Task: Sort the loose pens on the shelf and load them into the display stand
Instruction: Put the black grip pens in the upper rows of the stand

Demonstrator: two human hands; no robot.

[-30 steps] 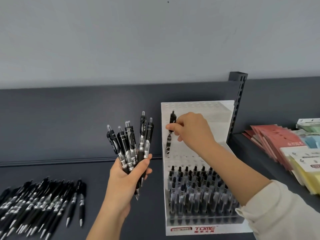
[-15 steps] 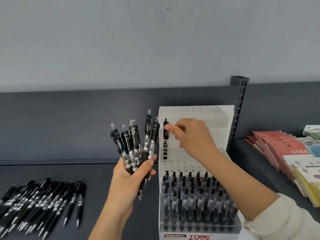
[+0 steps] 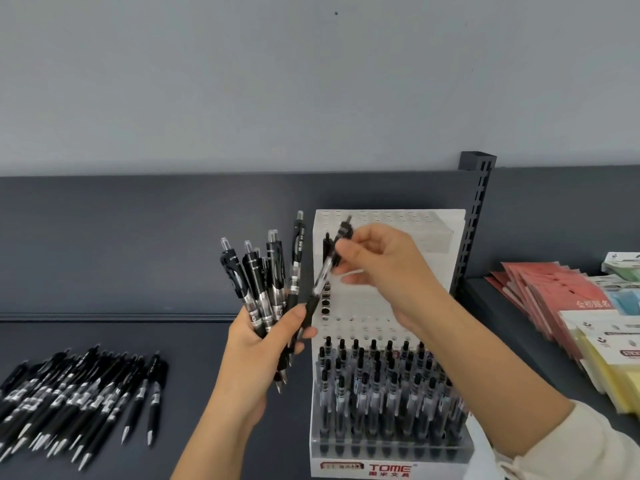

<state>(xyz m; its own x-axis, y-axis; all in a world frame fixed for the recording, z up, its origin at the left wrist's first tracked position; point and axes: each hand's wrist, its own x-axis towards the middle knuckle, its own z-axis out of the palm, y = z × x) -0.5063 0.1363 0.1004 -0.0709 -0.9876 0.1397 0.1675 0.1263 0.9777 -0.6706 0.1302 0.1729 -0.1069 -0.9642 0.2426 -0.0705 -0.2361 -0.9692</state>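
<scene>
right hand [image 3: 381,268] pinches a pen [image 3: 323,273]; left hand [image 3: 263,344] grips a bundle [image 3: 263,282] beside "tome" stand [image 3: 391,467].

Pale grey wall [image 3: 311,81], dark grey shelf [image 3: 104,334] with raised back panel [image 3: 138,237], slotted upright post [image 3: 474,209]

Two hands, one display stand, pens past exact counting.
One white display stand [image 3: 398,306] has one lone pen [image 3: 326,247] in its upper holes. Its stocked pens [image 3: 381,386] show seven caps in the rearmost row; the rows in front blur together. The left hand [image 3: 256,344] grips a bunch of pens [image 3: 263,282], about six caps showing, and the right hand [image 3: 381,265] pinches a single pen [image 3: 325,271]. The loose pens [image 3: 76,393] number well over twenty. One slotted post [image 3: 474,220]. At least five red packets [image 3: 554,289].
</scene>
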